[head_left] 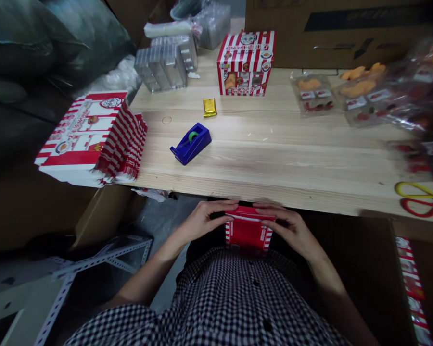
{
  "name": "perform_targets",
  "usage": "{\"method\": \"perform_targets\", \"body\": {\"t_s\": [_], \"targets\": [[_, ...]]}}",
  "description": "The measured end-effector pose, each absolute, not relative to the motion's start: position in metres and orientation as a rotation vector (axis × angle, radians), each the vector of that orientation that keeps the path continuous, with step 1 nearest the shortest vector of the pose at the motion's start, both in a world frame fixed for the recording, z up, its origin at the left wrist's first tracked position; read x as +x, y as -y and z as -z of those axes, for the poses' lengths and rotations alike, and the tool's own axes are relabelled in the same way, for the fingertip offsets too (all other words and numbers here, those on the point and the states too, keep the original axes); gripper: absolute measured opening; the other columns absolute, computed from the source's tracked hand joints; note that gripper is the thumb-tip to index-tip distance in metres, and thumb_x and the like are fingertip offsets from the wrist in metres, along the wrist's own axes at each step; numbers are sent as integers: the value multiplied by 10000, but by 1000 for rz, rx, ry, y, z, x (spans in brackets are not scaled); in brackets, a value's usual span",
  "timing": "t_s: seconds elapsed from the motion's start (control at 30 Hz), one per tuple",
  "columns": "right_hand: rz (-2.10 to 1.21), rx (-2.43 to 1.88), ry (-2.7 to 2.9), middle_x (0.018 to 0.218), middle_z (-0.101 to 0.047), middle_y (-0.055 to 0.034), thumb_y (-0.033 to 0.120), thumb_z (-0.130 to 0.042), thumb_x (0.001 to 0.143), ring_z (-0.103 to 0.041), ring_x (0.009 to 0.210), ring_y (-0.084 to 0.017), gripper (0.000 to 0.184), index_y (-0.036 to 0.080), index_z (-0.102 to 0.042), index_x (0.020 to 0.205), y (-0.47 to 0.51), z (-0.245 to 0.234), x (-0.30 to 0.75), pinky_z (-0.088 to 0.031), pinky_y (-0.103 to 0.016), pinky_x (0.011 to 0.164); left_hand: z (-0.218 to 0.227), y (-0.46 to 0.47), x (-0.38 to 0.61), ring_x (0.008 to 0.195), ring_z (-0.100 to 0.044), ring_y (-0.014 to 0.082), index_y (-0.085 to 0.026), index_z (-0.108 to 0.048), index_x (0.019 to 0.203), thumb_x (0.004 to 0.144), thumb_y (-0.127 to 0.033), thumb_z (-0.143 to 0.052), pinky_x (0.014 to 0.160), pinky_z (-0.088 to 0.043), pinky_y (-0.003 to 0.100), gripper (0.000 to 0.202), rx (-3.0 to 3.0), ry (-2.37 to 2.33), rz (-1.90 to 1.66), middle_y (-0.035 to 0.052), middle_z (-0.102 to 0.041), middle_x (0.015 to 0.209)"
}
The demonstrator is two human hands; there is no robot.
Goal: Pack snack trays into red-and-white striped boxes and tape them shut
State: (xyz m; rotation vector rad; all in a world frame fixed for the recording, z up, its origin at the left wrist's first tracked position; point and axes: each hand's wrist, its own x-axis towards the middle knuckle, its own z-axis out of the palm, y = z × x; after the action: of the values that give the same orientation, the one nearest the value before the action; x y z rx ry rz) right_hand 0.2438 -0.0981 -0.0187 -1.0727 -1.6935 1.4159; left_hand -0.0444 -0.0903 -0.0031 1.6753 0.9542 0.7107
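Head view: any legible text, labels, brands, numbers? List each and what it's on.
No text reads clearly.
Upright striped box: banner lettering, too blurred.
Stack of flat cartons: printing, too small.
Small red box in the left hand and right hand: side print, blurred.
Brown cardboard carton: dark label, unreadable.
Clear toy packs: small labels, unreadable.

A blue tape dispenser (191, 142) and gold packet (209, 107) lie toward the tabletop's (274, 158) left edge, clear plastic trays (164, 67) at its far left corner; what appear to be scissors (416, 198) rest near the right edge.
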Motion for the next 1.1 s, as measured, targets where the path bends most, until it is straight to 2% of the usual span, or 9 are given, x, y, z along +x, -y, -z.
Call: {"method": "perform_targets", "body": {"t_s": [0.2, 0.37, 0.53, 0.67, 0.8, 0.93, 1.0, 1.03, 1.1], "targets": [[-1344, -1141, 1634, 1306, -701, -29, 260, -619, 980, -625, 1248, -227, 281, 374, -732, 1211, 112, 17, 243, -498, -448, 1074, 18, 91, -24, 1131, -707, 246, -215, -783, 1080, 881, -254, -731, 1050, -521, 446, 210, 1305, -1040, -864, 101, -760, 1188], [-1273, -1162, 1472, 1206, -754, -8, 226, -696, 919, -679, 1165, -203, 248, 374, -781, 1099, 115, 5, 245, -545, -359, 1005, 3, 86, -17, 1075, -731, 224, -232, -713, 1233, 836, -213, -774, 1001, -554, 411, 403, 1042, -953, -901, 87, -762, 1188], [-1310, -1193, 1272, 1016, -797, -3, 254, -737, 878, -736, 1002, -180, 160, 347, -809, 986, 114, 1, 237, -585, -278, 859, -9, 86, -19, 1072, -730, 214, -227, -683, 1260, 843, -212, -767, 973, -561, 377, 425, 1061, -958, -938, 92, -760, 1191], [-1355, -1217, 1178, 1135, -783, -49, 325, -764, 843, -737, 992, -204, 123, 292, -820, 948, 101, 16, 222, -587, -299, 840, -1, 77, -26, 1052, -726, 219, -206, -605, 1308, 895, -271, -711, 949, -554, 377, 432, 1131, -999, -969, 113, -759, 1163], [-1358, -1274, 1140, 1153, -779, -73, 376, -763, 833, -732, 1027, -235, 167, 274, -819, 953, 92, 31, 218, -584, -340, 874, -8, 45, -65, 1182, -642, 244, -225, -610, 1293, 904, -337, -687, 1060, -459, 413, 411, 1514, -1437, -1151, 113, -691, 1273], [-1363, -1325, 1153, 1087, -795, -83, 405, -766, 822, -741, 990, -249, 195, 271, -821, 952, 92, 37, 223, -592, -363, 862, -30, -7, -126, 1381, -439, 318, -194, -655, 1152, 776, -356, -790, 1157, -309, 459, 431, 1708, -2012, -1233, 136, -568, 1418], [-1370, -1312, 1182, 1083, -795, -86, 410, -776, 807, -742, 991, -258, 199, 269, -823, 940, 93, 38, 223, -584, -385, 897, -35, -32, -149, 1264, -521, 318, -181, -689, 959, 770, -382, -768, 1063, -392, 427, 287, 1562, -2002, -983, 120, -672, 1225], [-1373, -1302, 1203, 1090, -793, -87, 410, -778, 803, -738, 1010, -264, 200, 269, -824, 936, 94, 37, 222, -574, -398, 927, -35, -43, -157, 1125, -595, 304, -174, -692, 862, 780, -410, -742, 971, -448, 404, 255, 1503, -1968, -897, 107, -715, 1048], [-1371, -1286, 1242, 1116, -786, -91, 410, -777, 802, -722, 1067, -277, 201, 267, -825, 935, 95, 37, 221, -549, -420, 982, -33, -58, -167, 806, -638, 240, -168, -683, 725, 790, -447, -703, 762, -493, 343, 288, 1407, -1878, -782, 58, -684, 733]]}}
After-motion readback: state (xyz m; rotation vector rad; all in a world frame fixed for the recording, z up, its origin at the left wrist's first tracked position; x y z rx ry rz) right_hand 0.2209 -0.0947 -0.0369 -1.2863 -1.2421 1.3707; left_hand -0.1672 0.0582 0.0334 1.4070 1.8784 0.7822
